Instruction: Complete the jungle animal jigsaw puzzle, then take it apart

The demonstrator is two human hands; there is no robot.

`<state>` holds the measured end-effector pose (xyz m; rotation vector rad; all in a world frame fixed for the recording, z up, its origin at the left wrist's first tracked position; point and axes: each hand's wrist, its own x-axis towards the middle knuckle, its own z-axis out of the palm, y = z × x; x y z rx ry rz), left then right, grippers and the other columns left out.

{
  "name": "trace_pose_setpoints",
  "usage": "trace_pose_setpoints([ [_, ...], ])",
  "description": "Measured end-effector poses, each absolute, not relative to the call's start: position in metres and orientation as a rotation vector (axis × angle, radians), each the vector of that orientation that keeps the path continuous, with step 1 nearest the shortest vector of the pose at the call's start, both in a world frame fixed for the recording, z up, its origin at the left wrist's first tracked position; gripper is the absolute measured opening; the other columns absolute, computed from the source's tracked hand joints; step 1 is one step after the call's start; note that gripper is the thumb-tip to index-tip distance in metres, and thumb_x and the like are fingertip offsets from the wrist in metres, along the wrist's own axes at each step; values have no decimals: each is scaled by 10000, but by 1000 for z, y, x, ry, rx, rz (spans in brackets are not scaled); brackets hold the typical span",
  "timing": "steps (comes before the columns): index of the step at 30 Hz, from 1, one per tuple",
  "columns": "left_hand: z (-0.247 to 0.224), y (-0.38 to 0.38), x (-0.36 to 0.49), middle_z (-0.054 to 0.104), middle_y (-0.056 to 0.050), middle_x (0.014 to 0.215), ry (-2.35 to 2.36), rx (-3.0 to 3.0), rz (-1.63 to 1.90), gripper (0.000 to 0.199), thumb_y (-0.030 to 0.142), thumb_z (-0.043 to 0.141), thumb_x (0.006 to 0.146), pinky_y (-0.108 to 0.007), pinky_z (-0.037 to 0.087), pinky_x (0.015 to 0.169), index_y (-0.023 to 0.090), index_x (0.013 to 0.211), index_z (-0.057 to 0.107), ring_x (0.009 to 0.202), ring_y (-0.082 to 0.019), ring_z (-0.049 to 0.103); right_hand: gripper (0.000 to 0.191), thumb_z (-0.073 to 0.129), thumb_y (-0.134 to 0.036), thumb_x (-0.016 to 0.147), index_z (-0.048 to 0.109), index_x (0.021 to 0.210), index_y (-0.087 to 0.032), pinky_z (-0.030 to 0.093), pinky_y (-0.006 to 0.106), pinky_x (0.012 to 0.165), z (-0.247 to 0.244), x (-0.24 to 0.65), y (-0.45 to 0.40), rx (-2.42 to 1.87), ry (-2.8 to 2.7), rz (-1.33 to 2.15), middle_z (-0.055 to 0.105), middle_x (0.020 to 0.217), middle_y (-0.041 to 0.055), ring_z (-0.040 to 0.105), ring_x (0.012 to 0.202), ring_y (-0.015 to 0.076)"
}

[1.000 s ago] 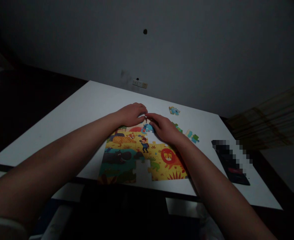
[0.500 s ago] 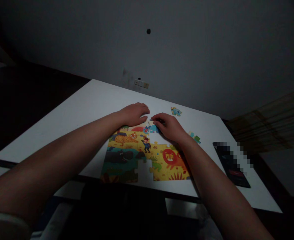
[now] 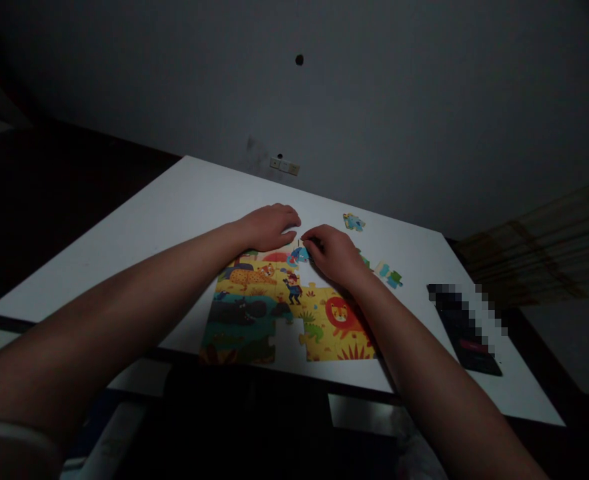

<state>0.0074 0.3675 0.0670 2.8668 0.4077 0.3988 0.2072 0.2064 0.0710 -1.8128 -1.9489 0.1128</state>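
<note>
A partly joined jigsaw puzzle (image 3: 248,311) lies flat near the table's front edge, showing a leopard, a hippo and a lion, with gaps at its upper right and lower middle. My left hand (image 3: 273,227) rests open and flat at its top edge, fingers stretched to the right. At the top middle, a puzzle piece with a blue animal (image 3: 303,255) sits against the joined part. My right hand (image 3: 333,252) pinches this piece between thumb and fingers, covering part of it.
Loose puzzle pieces lie beyond my right hand: one by the far edge (image 3: 354,222), others (image 3: 389,274) beside my right wrist. A dark phone-like slab (image 3: 461,333), partly pixelated, lies on the right of the white table (image 3: 174,207). Behind stands a wall with sockets (image 3: 284,165).
My right hand has shifted slightly on the blue piece and covers more of it. More of the loose pieces beside the right wrist shows. My left hand stays in place.
</note>
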Motion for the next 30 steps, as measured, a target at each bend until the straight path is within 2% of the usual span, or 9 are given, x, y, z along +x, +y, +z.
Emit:
trace_pose_setpoints([
  [3, 76, 360, 8, 834, -164, 1447, 441, 2917, 338, 427, 433, 528, 1134, -527, 590, 1107, 225, 1341, 838, 1295, -380, 761, 244, 660, -348, 1143, 884, 1206, -272, 597, 584, 1115, 79, 212, 204, -1840, -1956, 73, 878, 1229, 155, 763, 1210, 397],
  [6, 81, 353, 9, 820, -164, 1505, 410, 2904, 343, 448, 454, 531, 1156, -523, 590, 1118, 229, 1412, 822, 1337, -382, 761, 327, 581, -293, 1151, 868, 1307, -275, 590, 585, 1161, 89, 231, 201, -1826, -1921, 118, 874, 1327, 145, 761, 1284, 389],
  [9, 75, 353, 10, 787, -175, 1591, 312, 2867, 350, 461, 462, 585, 1149, -545, 561, 1219, 236, 1490, 797, 1427, -390, 735, 350, 726, -246, 1020, 871, 1335, -294, 609, 576, 1167, 97, 253, 197, -1825, -1978, 281, 867, 1348, 119, 768, 1275, 379],
  [12, 65, 358, 11, 764, -183, 1636, 250, 2846, 354, 466, 475, 619, 1141, -559, 520, 1301, 241, 1502, 800, 1494, -391, 704, 499, 931, -288, 858, 885, 1354, -295, 644, 556, 1118, 100, 268, 193, -1774, -2118, 446, 842, 1357, 119, 777, 1201, 368],
  [14, 61, 362, 11, 759, -181, 1649, 239, 2834, 365, 469, 489, 617, 1146, -554, 507, 1326, 242, 1497, 805, 1518, -381, 695, 550, 1011, -336, 808, 894, 1345, -305, 660, 541, 1091, 100, 274, 193, -1744, -2156, 480, 834, 1353, 117, 782, 1165, 357],
  [17, 58, 365, 11, 766, -178, 1642, 230, 2813, 381, 453, 485, 622, 1142, -549, 509, 1329, 245, 1470, 821, 1526, -371, 695, 452, 1016, -354, 839, 900, 1275, -321, 678, 538, 1052, 97, 282, 195, -1777, -2116, 472, 850, 1290, 106, 793, 1112, 344],
  [23, 60, 364, 10, 779, -182, 1620, 234, 2794, 391, 420, 465, 643, 1133, -548, 519, 1325, 244, 1431, 841, 1509, -365, 711, 324, 945, -353, 914, 854, 1205, -241, 683, 550, 963, 92, 295, 197, -1899, -2017, 455, 855, 1162, 141, 787, 981, 330],
  [27, 60, 363, 9, 780, -172, 1618, 240, 2802, 397, 409, 464, 643, 1134, -545, 522, 1320, 253, 1425, 837, 1506, -362, 710, 332, 977, -348, 873, 832, 1154, -244, 680, 571, 998, 91, 294, 198, -1964, -1959, 410, 839, 1160, 149, 779, 1020, 356],
  [30, 60, 364, 10, 782, -166, 1614, 246, 2816, 397, 413, 467, 625, 1142, -533, 529, 1313, 255, 1430, 833, 1501, -358, 712, 182, 877, -381, 954, 825, 1078, -259, 661, 602, 1056, 85, 299, 202, -1995, -1850, 304, 843, 1182, 162, 779, 1099, 386],
])
